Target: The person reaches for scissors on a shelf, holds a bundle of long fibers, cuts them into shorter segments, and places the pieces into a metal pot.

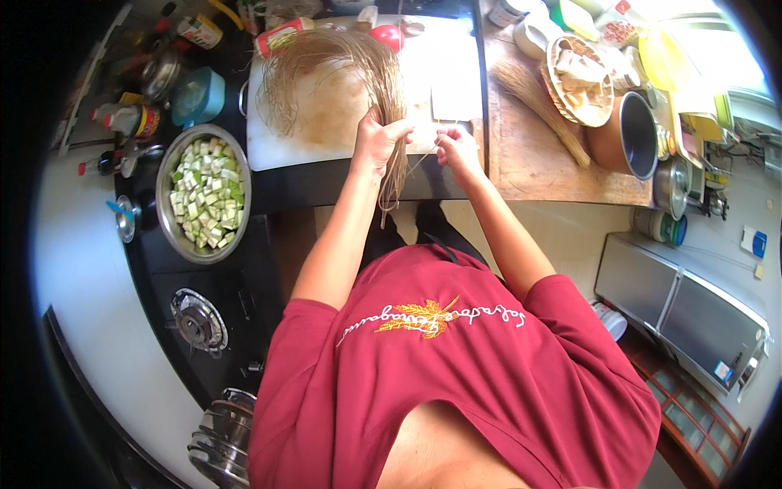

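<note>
My left hand (376, 147) is wrapped round a bundle of long, thin, dry tan strands (387, 77). The strands arch away over a white cutting board (273, 147), and their near ends hang below my fist past the counter edge. To its right, my right hand (459, 153) is closed in a pinch at chest height. One fine strand (419, 163) seems to run from the bundle to those fingertips. Both hands are held above the near edge of the board, with a small gap between them.
On the left, a metal bowl (165, 183) holds cut pale-green cubes beside a gas burner (198, 319). A second tan bundle (542, 106) lies on the wooden counter (529, 175) at right, near a basket (556, 90) and a dark-lined pot (609, 143). A red round thing (388, 37) sits behind the board.
</note>
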`<state>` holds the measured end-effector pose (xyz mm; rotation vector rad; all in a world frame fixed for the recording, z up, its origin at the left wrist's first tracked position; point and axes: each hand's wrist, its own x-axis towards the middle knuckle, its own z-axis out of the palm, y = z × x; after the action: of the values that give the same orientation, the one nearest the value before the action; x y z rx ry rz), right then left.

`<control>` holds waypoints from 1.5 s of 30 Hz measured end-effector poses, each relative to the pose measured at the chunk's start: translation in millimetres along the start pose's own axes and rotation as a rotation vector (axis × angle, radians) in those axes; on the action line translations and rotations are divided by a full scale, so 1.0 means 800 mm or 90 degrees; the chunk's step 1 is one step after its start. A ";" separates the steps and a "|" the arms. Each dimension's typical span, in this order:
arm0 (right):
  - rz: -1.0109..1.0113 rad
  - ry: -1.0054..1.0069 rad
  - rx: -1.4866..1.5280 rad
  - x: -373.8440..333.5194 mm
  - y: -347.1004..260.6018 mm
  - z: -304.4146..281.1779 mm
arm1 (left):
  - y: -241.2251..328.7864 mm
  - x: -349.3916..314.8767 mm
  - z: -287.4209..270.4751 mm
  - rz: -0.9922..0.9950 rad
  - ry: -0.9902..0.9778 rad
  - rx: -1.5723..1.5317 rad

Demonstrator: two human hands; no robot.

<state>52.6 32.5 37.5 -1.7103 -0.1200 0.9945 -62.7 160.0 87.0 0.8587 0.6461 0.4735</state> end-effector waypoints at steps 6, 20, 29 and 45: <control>0.242 -0.004 0.370 -0.052 0.002 -0.032 | -0.057 0.028 0.013 -0.063 0.005 0.018; 0.231 -0.020 0.202 -0.012 -0.025 -0.019 | -0.072 0.027 0.021 -0.108 -0.005 -0.006; 0.100 -0.098 0.026 -0.003 -0.030 -0.009 | -0.062 0.023 0.015 -0.153 -0.012 -0.003; 0.164 -0.237 -0.135 -0.051 -0.068 -0.026 | -0.056 0.017 0.004 -0.158 -0.075 -0.043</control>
<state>61.4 16.6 106.6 -1.7420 -0.2589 1.5335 -44.8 140.9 47.7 0.7250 0.6150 0.2175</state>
